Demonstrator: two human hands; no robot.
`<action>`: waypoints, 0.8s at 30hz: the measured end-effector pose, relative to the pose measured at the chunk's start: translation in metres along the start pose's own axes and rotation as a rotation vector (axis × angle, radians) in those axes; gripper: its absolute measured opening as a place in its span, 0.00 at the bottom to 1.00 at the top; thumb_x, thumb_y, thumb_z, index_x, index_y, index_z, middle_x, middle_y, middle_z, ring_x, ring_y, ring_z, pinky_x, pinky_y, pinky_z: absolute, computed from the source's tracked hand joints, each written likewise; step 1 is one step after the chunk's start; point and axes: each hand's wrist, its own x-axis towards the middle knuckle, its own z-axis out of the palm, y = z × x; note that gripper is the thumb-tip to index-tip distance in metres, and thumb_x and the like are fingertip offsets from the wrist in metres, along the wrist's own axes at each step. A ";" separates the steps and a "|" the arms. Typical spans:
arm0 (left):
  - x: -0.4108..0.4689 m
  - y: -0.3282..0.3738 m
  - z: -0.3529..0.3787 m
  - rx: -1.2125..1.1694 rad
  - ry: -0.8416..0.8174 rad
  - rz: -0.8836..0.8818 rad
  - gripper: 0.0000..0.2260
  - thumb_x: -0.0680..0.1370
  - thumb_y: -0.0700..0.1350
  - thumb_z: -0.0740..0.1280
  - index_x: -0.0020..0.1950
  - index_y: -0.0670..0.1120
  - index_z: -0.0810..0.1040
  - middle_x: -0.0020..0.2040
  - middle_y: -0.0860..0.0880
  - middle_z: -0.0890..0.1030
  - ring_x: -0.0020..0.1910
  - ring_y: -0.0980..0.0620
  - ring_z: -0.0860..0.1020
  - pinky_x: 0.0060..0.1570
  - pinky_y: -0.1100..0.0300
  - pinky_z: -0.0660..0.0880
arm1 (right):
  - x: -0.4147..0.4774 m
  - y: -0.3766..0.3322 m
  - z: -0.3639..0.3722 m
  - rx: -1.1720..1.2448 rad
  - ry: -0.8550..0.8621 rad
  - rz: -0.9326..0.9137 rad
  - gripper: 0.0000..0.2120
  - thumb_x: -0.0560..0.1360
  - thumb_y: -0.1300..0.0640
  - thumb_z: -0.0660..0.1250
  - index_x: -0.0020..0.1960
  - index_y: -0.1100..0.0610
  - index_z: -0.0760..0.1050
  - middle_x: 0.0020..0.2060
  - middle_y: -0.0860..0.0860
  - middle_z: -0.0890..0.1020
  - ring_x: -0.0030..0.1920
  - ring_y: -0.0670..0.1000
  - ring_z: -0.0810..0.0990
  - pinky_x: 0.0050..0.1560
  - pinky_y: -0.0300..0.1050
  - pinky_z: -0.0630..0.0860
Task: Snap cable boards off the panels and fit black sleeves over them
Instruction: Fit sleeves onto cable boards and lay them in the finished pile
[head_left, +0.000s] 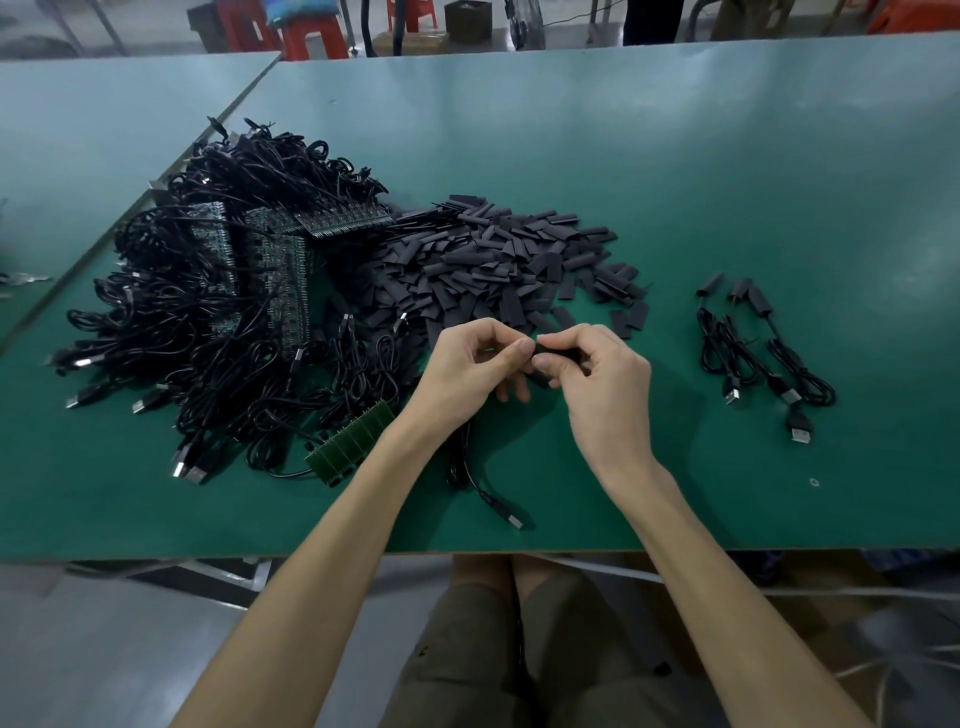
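Over the table (727, 156), right hand (602, 384) and left hand (478, 364) meet, both pinching one black sleeve (558, 356).

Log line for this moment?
step: sleeving | left hand: grips cable | right hand: pinches black sleeve | sleeved cables: table right

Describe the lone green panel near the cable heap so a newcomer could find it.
Start at the big tangle of black cables on the left of the green table. At its near edge, closest to the person, lies a short panel. Unlike the dark panels up in the heap, it is lighter green and lies on its own.
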 end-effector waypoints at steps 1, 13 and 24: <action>0.000 0.000 0.000 -0.001 -0.001 -0.005 0.09 0.82 0.39 0.67 0.52 0.32 0.79 0.40 0.40 0.85 0.31 0.49 0.81 0.32 0.56 0.74 | 0.000 0.000 0.000 -0.002 0.002 0.000 0.06 0.75 0.65 0.75 0.50 0.56 0.84 0.45 0.47 0.82 0.42 0.43 0.83 0.45 0.35 0.80; 0.002 -0.005 0.001 0.008 0.015 0.008 0.07 0.82 0.44 0.69 0.50 0.39 0.79 0.38 0.48 0.84 0.32 0.50 0.81 0.31 0.59 0.74 | -0.001 0.001 -0.002 0.074 0.027 0.071 0.10 0.76 0.60 0.76 0.56 0.54 0.81 0.46 0.47 0.84 0.45 0.45 0.85 0.47 0.41 0.82; 0.002 -0.006 0.004 -0.050 0.079 -0.033 0.09 0.83 0.41 0.67 0.54 0.34 0.76 0.41 0.44 0.85 0.32 0.45 0.82 0.31 0.58 0.77 | -0.001 0.004 -0.008 0.200 0.135 0.171 0.05 0.79 0.64 0.71 0.55 0.59 0.83 0.43 0.49 0.87 0.43 0.46 0.87 0.43 0.39 0.82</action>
